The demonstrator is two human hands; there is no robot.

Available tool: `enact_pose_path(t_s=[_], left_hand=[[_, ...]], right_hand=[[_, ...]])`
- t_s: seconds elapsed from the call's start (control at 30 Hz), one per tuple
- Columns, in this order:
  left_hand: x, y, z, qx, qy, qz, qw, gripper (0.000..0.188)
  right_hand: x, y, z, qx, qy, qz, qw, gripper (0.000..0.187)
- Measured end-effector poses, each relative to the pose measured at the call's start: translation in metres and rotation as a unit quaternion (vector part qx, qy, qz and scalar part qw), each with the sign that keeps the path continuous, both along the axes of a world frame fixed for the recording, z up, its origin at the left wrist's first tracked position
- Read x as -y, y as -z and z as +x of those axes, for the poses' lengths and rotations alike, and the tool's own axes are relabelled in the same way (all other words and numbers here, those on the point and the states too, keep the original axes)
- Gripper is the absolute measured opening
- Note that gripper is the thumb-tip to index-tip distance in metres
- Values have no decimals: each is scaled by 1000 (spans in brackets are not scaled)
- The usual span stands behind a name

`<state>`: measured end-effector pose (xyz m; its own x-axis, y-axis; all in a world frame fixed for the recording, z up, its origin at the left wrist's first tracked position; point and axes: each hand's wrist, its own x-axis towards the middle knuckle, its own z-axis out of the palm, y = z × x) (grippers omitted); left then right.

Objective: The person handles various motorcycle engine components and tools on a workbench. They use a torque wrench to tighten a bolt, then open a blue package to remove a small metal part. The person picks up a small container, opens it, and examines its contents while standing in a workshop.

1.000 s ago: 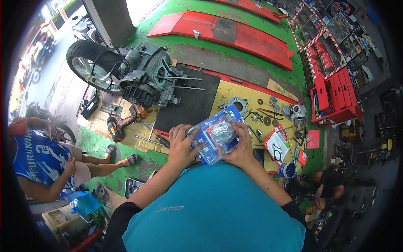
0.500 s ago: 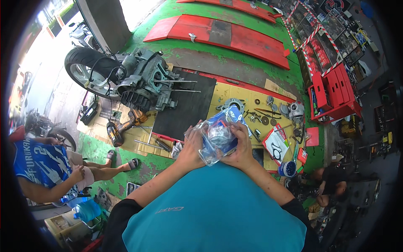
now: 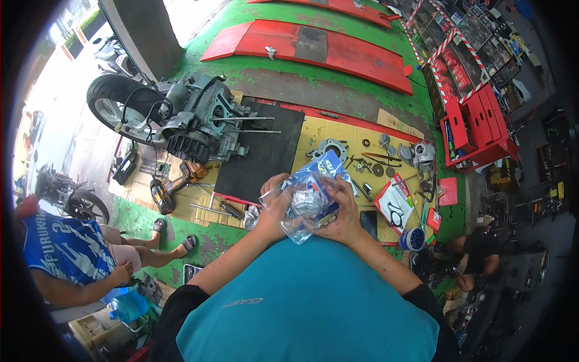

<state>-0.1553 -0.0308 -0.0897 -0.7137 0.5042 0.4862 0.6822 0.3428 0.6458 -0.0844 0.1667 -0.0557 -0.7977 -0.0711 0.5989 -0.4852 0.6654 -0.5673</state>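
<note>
In front of my chest I hold a clear plastic bag (image 3: 295,228) with a round silvery metal part (image 3: 309,201) showing through it. My left hand (image 3: 275,211) is closed on the bag's left side, its fingers curled at the upper edge. My right hand (image 3: 342,212) grips the right side, with the bag and a blue printed box (image 3: 322,168) together in its fingers. The box lies behind the bag and is partly covered by it. Crinkles and glare hide the metal part's exact kind.
A scooter engine (image 3: 199,114) with its rear wheel (image 3: 120,105) stands far left by a black mat (image 3: 259,154). A cordless drill (image 3: 175,187) lies nearer. Small parts and a gasket sheet (image 3: 395,205) cover cardboard at right. A co-worker (image 3: 72,247) is at left, another (image 3: 476,253) at right.
The bag has opened out toward the left and tilted, and my left hand's fingers have shifted on it. More of the metal part shows. The left co-worker's arm has moved.
</note>
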Motion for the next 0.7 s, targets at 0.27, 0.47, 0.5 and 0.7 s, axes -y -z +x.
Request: enact_pose_path(t_s=[0.27,0.47,0.5,0.7], left_hand=[[9,-9,0,64,64,-38,995,78],[13,-22,2,132,92,-107,981,76],[15,-27,4,126,88,-125,980,75],[13,-42,14,223,21,-145,964,72]], right_hand=[[-5,16,0,30,4,-55,998,107],[-8,20,2,30,45,-64,997,101],[-7,18,3,46,51,-65,996,101],[-6,30,3,105,56,-106,987,102]])
